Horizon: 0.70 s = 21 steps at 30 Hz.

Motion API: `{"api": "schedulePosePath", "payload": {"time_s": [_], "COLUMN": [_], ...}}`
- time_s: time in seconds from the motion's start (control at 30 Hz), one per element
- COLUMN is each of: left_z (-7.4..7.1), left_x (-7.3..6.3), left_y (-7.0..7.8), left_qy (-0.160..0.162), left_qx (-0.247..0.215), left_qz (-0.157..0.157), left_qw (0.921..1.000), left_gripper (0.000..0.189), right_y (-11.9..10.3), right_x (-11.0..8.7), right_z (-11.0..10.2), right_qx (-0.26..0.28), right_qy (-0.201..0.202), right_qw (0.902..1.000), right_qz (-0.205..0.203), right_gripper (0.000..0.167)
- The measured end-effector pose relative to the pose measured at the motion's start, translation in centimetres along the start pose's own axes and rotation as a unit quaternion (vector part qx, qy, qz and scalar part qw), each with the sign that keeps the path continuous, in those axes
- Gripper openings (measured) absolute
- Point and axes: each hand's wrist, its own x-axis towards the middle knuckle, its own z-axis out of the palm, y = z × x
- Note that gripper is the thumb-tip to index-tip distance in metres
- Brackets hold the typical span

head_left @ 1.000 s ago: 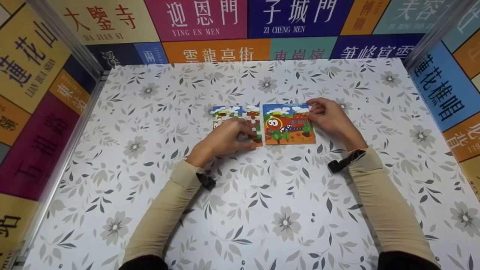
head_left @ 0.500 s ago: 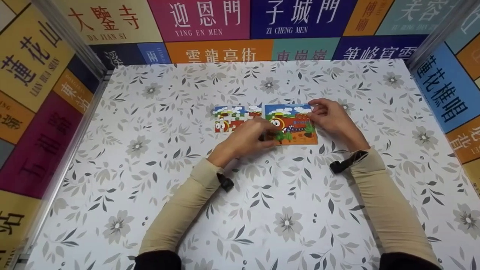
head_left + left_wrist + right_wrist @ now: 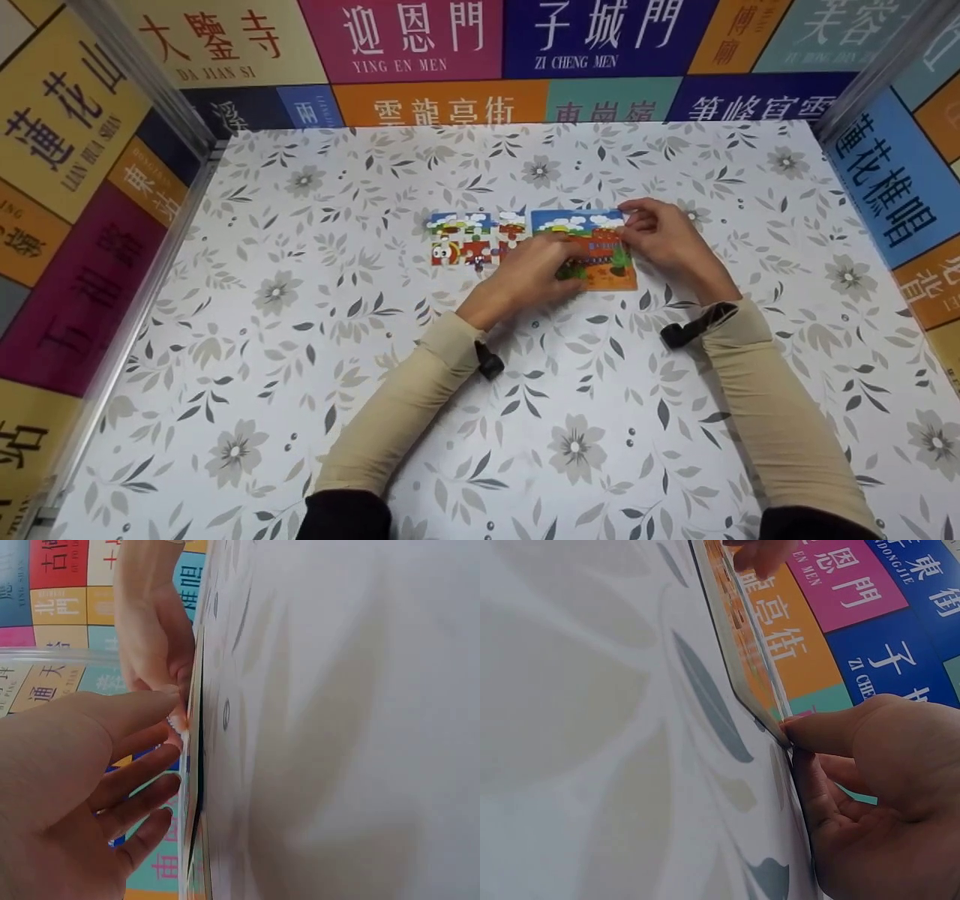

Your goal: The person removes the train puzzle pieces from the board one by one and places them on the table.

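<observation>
A square card with a cartoon train (image 3: 611,281) lies on the flower-patterned table, its left part covered by my left hand (image 3: 529,274). In the left wrist view, the fingers of my left hand (image 3: 139,787) reach loosely out to the card's face, the thumb by its edge (image 3: 196,690). My right hand (image 3: 664,236) pinches the card's upper right corner. The right wrist view shows that thumb (image 3: 829,731) and index finger at the card's corner (image 3: 761,709). Left of the card lies a jigsaw puzzle (image 3: 461,238) with the same train, several pieces joined; my left hand hides its lower right part.
The patterned tabletop (image 3: 480,420) spreads around the card and puzzle. Behind it stands a wall of coloured panels with lettering (image 3: 420,37), with further panels at left (image 3: 67,127) and right (image 3: 885,172). A black wrist camera (image 3: 679,335) sits on the right cuff.
My left hand has slid right, off the puzzle and onto the train card, uncovering the puzzle's left pieces. The right hand stays at the card's corner.
</observation>
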Motion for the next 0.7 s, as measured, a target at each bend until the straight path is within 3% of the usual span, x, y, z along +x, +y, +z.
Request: {"api": "schedulePosePath", "payload": {"time_s": [0.2,0.53,0.7], "left_z": [0.68,0.69,0.65], "left_x": [0.83,0.41,0.48], "left_y": [0.29,0.49,0.39], "left_qy": [-0.007,-0.009,-0.021], "left_qx": [-0.001,0.022,0.007], "left_qz": [-0.008,-0.083,-0.106], "left_qw": [0.9999,0.9963,0.9941], "left_gripper": [0.047,0.066,0.070], "right_y": [0.24,0.31,0.24], "right_x": [-0.06,0.03,0.17], "right_z": [0.02,0.19,0.18], "right_qx": [-0.003,-0.019,-0.019], "right_qy": [0.003,0.010,0.007], "right_qw": [1.0000,0.9996,0.9996], "right_qz": [-0.002,-0.016,-0.020], "right_gripper": [0.050,0.048,0.049]}}
